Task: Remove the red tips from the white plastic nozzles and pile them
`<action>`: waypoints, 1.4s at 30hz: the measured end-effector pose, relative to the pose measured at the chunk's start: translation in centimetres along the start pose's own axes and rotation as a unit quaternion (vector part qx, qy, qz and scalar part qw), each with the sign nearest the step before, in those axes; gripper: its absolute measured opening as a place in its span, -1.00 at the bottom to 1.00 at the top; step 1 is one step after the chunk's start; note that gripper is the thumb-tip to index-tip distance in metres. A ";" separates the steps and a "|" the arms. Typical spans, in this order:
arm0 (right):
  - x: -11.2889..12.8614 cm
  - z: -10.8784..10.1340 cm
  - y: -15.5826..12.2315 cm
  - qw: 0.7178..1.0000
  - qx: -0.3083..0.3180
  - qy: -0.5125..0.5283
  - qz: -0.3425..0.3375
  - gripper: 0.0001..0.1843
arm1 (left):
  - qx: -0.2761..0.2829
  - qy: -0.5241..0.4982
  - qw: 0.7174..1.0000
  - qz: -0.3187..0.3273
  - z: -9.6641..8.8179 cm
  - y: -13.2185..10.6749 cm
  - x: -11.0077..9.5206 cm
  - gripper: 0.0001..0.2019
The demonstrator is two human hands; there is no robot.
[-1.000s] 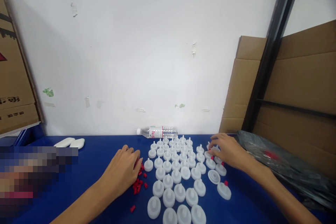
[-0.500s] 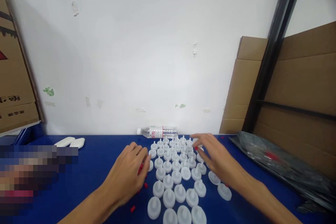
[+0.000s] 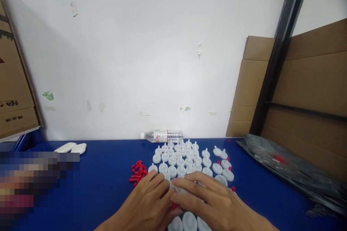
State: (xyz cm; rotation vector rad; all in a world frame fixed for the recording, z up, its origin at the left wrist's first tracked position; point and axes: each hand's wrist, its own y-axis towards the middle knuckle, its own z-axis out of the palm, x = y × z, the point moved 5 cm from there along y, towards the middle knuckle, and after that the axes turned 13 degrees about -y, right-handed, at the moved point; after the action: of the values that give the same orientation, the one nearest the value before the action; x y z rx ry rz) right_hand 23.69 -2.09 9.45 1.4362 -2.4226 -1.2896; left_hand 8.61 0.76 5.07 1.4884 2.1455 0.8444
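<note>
Over the front middle of the table, my left hand (image 3: 150, 200) and my right hand (image 3: 214, 198) meet, their fingertips touching. My right fingers are closed on a white spouted lid (image 3: 184, 190), mostly covered by them. A small red cap (image 3: 174, 206) shows at the left fingertips, low between the hands; how it sits against the lid is hidden. Rows of white spouted lids (image 3: 172, 171) stand beyond and in front of my hands. Left of the rows lies a pile of red caps (image 3: 138, 170). On the right, several lids with red tips (image 3: 228, 174) lie tilted.
A clear plastic bottle (image 3: 162, 136) lies along the wall. Dark plastic bags (image 3: 282, 166) cover the table's right side, before cardboard (image 3: 311, 79) and a black post (image 3: 280, 50). Two white rounded objects (image 3: 79, 148) lie at the far left.
My left hand has left the red pile and moved right and nearer. My right hand has come back from the right-hand lids to the centre. The two hands now meet.
</note>
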 end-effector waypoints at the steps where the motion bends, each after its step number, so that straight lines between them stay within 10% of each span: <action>1: -0.2 0.0 -0.1 1.000 -0.006 -0.002 0.000 -0.71 | 0.002 -0.005 1.000 -0.011 -0.1 0.0 0.2 -0.79; 11: -0.6 0.7 -0.3 0.998 -0.026 0.056 0.022 -0.59 | 0.022 -0.048 0.999 0.008 -0.6 0.1 0.2 -0.84; 22: -0.9 0.1 -0.2 0.996 -0.086 -0.023 -0.016 -0.58 | 0.031 -0.198 0.970 -0.135 -0.4 0.2 1.0 -0.69; 29: -0.9 -0.3 -0.1 0.995 -0.090 -0.042 -0.030 -0.65 | 0.009 -0.378 0.842 -0.385 -0.2 -0.7 1.5 -0.62; 34: -6.4 -1.1 -2.8 0.980 -0.127 -0.144 0.058 -0.51 | 0.038 -0.583 0.730 -0.356 -0.6 0.4 1.8 -0.51; 38: -14.4 -1.9 -6.1 0.925 -0.106 -0.197 0.308 -0.81 | 0.036 -0.407 0.851 -0.329 -2.1 0.4 4.3 -0.53; 42: -17.2 0.0 -7.3 0.922 0.005 -0.149 0.357 -0.74 | 0.074 -0.115 0.955 -0.264 -2.5 -0.3 6.4 -0.65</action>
State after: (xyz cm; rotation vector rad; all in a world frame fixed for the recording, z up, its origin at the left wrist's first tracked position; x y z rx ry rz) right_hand 38.67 9.05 10.56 0.2641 -2.7170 -1.3427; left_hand 4.61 6.00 6.85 0.9325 2.2954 0.3109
